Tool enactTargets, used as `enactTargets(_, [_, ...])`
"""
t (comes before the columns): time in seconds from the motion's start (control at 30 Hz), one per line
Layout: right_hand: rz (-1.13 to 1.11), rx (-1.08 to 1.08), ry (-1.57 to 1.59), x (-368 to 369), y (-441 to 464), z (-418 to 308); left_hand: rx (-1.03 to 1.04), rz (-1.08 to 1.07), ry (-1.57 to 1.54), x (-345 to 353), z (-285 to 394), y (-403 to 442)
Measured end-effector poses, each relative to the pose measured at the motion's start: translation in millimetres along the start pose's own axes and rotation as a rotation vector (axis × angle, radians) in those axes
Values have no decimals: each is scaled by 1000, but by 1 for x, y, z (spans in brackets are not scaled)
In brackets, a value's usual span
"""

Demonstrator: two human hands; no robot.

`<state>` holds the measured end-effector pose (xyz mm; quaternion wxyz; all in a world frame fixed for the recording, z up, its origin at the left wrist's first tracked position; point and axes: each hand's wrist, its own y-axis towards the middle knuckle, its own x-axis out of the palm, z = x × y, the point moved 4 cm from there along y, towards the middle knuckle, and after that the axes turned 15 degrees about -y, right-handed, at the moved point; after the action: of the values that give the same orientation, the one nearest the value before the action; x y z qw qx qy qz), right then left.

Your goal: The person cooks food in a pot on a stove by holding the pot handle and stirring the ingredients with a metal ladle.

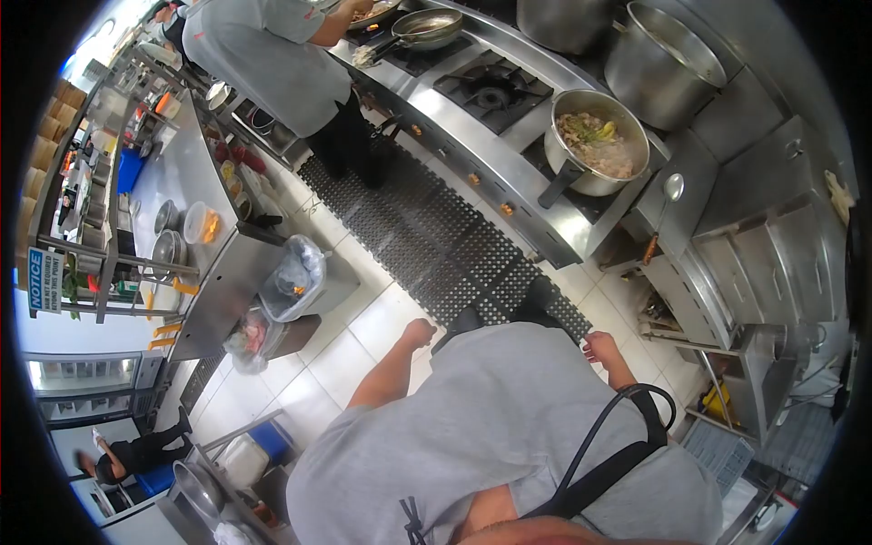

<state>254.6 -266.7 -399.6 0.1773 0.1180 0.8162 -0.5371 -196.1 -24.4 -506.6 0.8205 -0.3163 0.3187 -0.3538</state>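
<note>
My left hand (419, 333) hangs low at my side over the white floor tiles, its fingers curled in; whether anything is inside them is hidden. On my other side, my right hand (599, 347) is also low, with its fingers bent around something small and pale that I cannot make out. Neither hand touches the stove. Ahead of me, a pot (598, 143) of chopped food with green pieces sits on the stove, its dark handle (560, 183) pointing toward me. A long spoon (673, 188) with a brown handle lies on the metal surface to the right.
A person in grey (263, 64) stands at the stove near a pan (427, 29). A large pot (663, 64) stands at the back. Black mat (427, 218) covers the aisle; a lined bin (313, 282) and steel counter (186, 173) are left. Another person (136, 457) is at lower left.
</note>
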Motion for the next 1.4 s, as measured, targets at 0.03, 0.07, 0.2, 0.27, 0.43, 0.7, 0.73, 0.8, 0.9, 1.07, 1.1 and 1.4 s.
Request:
enactTargets(0.03, [-2, -1, 0, 3, 2, 6, 98, 6, 43, 0, 0, 1])
enactTargets(0.07, [-8, 11, -25, 6, 4, 12, 97, 7, 43, 0, -3, 1])
enactTargets(0.2, [-32, 35, -115, 9, -6, 14, -10, 44, -3, -6, -5, -7])
enactTargets(0.27, [-26, 28, -129, 9, -12, 10, -29, 37, 29, -8, -11, -7])
enactTargets(0.43, [12, 21, -101, 10, -3, 8, -113, 30, -8, -10, -18, -19])
enactTargets(0.7, [-7, -35, -76, 5, 4, -15, -97, 40, -87, -2, -22, -14])
enactTargets(0.73, [-8, -33, -78, 4, 5, -17, -102, 61, -139, -2, -21, -14])
enactTargets(0.8, [-21, -29, -128, 3, 6, -21, -81, 56, -139, 0, -20, -13])
enactTargets(0.9, [-32, -9, -105, 3, 4, -23, -85, 45, -159, 2, -19, -13])
enactTargets(1.07, [-22, 15, -110, -2, -6, -29, -127, 17, -140, 0, -17, -11])
enactTargets(1.1, [-23, 16, -117, -3, -5, -27, -112, 20, -123, -2, -16, -10])
enactTargets(1.4, [-63, -276, -257, -5, 65, 30, -103, 33, -162, -9, 4, -7])
